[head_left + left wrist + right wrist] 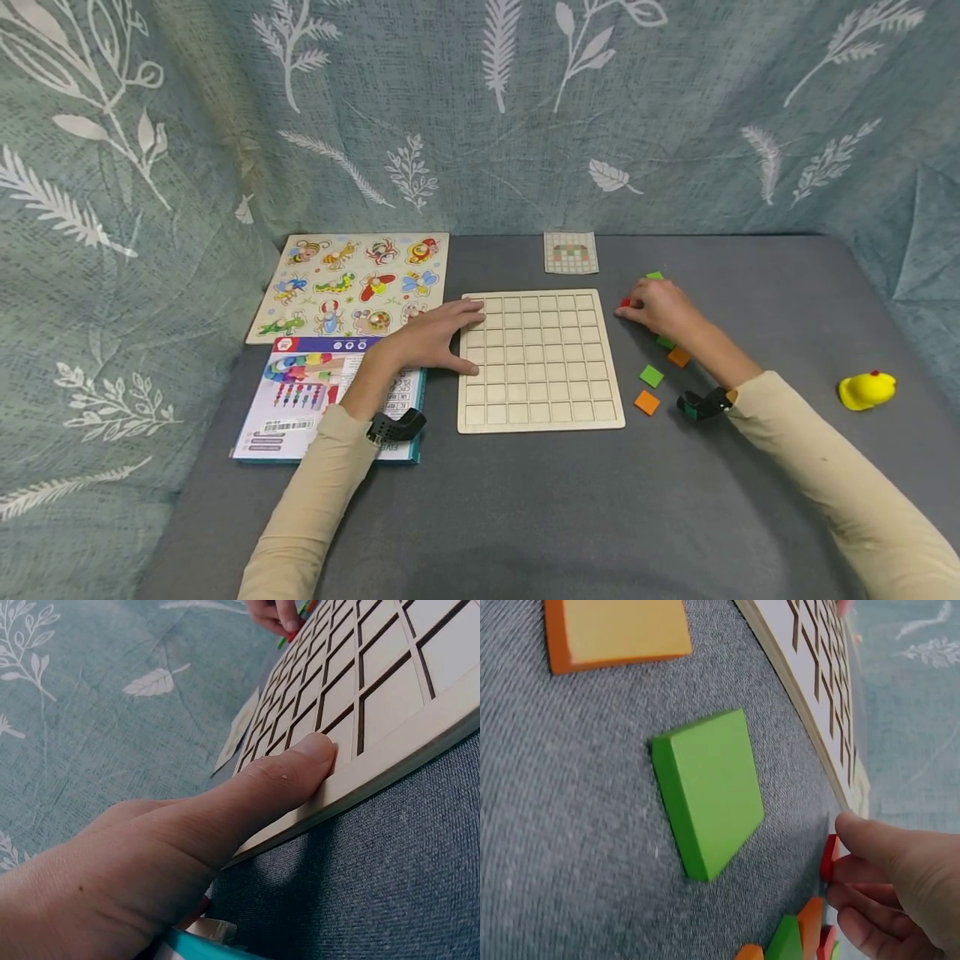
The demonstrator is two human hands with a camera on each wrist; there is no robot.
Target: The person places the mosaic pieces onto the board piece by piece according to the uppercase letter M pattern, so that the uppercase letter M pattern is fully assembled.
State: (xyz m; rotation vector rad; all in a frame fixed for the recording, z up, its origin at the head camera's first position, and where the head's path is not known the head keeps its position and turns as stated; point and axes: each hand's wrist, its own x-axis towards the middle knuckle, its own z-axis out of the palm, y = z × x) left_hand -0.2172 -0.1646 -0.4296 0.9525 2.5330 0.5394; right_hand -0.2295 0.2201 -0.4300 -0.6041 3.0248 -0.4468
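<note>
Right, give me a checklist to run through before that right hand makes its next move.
1. Left hand touching the board at its left edge: ok.
2. Red tile at the right hand's fingertips: ok.
3. Red tile lifted off the table: cannot tell.
4. Red tile over the board: not ok, it is beyond the right edge.
5. Pattern card uncovered, beyond the board: ok.
6. Nearest green tile and orange tile apart from each other: ok.
</note>
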